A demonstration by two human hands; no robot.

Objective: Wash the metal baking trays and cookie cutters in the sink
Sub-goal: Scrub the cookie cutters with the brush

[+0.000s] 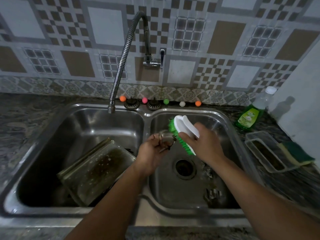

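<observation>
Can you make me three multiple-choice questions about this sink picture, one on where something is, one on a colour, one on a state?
1. Where does the baking tray lie?
A. left basin
B. right basin
C. on the counter

2. What colour are the bristles of the scrub brush?
A. blue
B. green
C. red

3. What is the left hand doing?
A. resting open on the rim
B. turning the tap
C. holding a cookie cutter

Answers:
1 A: the tray leans inside the left basin.
2 B: green bristles show under the white handle gripped by the right hand.
3 C: its fingers curl round the metal cutter against the brush.
</observation>
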